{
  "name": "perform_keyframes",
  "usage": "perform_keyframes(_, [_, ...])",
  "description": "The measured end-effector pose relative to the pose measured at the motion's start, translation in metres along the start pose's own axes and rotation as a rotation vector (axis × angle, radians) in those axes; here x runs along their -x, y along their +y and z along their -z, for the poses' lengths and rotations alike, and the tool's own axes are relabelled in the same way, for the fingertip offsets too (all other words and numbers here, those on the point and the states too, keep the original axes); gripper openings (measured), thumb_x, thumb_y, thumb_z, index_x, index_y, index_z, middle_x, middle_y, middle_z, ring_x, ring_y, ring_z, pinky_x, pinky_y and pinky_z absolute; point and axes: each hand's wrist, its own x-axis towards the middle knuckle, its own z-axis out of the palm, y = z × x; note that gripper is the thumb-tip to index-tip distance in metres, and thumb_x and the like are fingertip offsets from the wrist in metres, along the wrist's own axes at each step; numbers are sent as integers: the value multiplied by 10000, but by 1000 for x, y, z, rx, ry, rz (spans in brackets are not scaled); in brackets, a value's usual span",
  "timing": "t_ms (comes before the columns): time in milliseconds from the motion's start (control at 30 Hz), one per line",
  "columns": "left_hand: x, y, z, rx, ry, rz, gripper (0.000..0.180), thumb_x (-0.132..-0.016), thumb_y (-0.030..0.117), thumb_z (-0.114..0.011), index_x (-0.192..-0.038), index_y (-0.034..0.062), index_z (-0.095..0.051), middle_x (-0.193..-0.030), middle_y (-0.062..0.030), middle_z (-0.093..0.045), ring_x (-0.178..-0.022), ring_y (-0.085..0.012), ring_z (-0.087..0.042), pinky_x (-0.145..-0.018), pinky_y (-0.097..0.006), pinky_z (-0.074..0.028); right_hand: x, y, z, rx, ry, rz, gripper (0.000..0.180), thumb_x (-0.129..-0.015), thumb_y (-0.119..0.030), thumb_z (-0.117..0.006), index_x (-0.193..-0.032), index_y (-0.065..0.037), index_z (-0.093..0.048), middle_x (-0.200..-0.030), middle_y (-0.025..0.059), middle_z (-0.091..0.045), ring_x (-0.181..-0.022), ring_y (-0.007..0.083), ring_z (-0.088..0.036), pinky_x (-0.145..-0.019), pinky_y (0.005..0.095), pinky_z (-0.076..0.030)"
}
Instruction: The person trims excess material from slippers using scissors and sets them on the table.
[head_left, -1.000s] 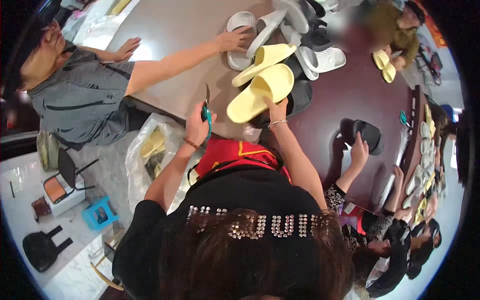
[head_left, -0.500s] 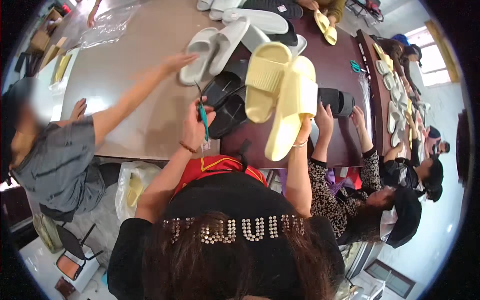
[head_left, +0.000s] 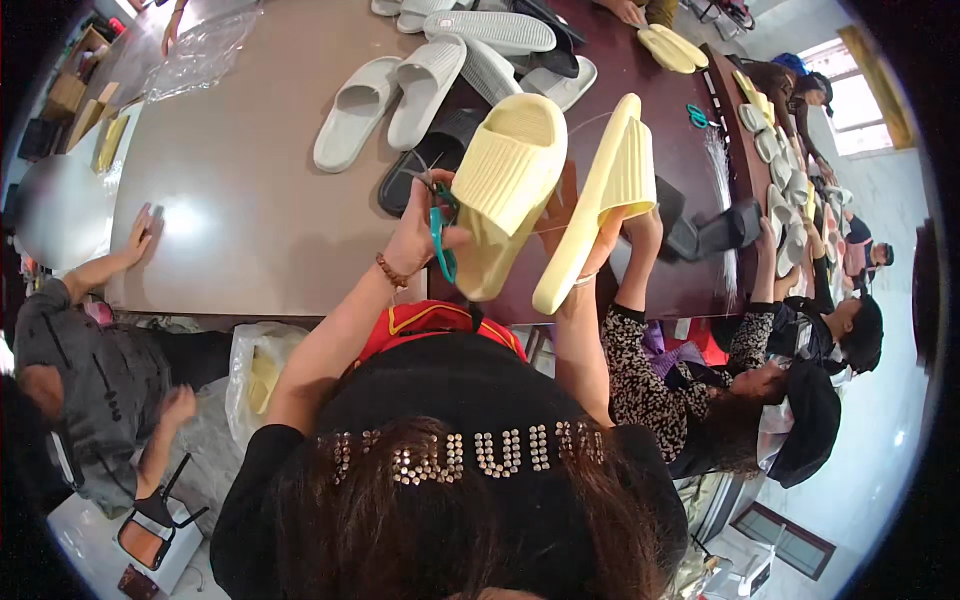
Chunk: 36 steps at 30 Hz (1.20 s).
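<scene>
Yellow marks the pair: I locate the left slipper [head_left: 510, 165] just beside the left hand [head_left: 415, 240] and the right slipper [head_left: 628, 160] in the right hand [head_left: 602, 245]. The right fingers are clamped on the right slipper near its strap; the left fingers are closed around the teal-handled scissors [head_left: 440, 245]. Change noted: the slippers have spread apart and the left hand has moved up to them, which exposes the gap between the two to the work. A thin line appears to cross this gap; I cannot confirm its kind. I cannot tell which fingers support the left slipper. Obstructions: black slippers [head_left: 450, 135] and grey slippers [head_left: 368, 98] lie beyond the left fingertips; a co-worker's hand [head_left: 646, 232] limits clearance right of the right fingers.
</scene>
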Motion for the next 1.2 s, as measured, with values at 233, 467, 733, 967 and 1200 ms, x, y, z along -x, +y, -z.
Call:
perform_keyframes(233, [9, -12, 6, 365, 356, 185, 501, -653, 2, -674, -1062, 74, -394, -981, -47, -515, -886, -149, -522, -748, -270, -449, 6, 10, 40, 56, 78, -242, 417, -821, -236, -485, -1163, -4, -428, -1055, 144, -556, -894, 242, -581, -758, 372, -497])
perform_keyframes(467, [3, -37, 67, -204, 650, 129, 463, -630, -39, -631, -1040, -3, -418, -901, -96, -545, -793, -199, -557, -697, -308, -472, 16, 7, 115, 902, 506, -439, 349, -769, -66, -563, -1090, -32, -430, -989, 88, -542, -890, 214, -549, -760, 350, -462])
perform_keyframes(733, [20, -83, 103, -866, 635, 332, 420, -632, 78, -685, -973, -5, -454, -842, -118, -563, -773, -210, -541, -688, -312, -428, 35, 37, 144, 1635, 808, 86, 538, -670, -70, -663, -1125, 46, -400, -1002, 166, -504, -874, 234, -526, -735, 333, -452])
perform_keyframes(967, [14, -52, 72, -864, 581, 218, 360, -647, 52, -633, -958, 5, -458, -782, -113, -568, -716, -214, -547, -658, -316, -429, 60, 48, 121, 1258, 629, 85, 289, -791, -192, -564, -977, 26, -522, -803, 92, -533, -801, 186, -521, -734, 286, -420])
perform_keyframes(1200, [14, -60, 25, -1029, 480, 252, 409, -672, 153, -606, -1038, 76, -440, -767, -183, -569, -764, -371, -555, -655, -414, -421, 29, 68, 120, 1820, 594, -60, 627, -752, -517, -515, -1067, 24, -497, -1116, 162, -442, -1066, 268, -419, -902, 330, -300])
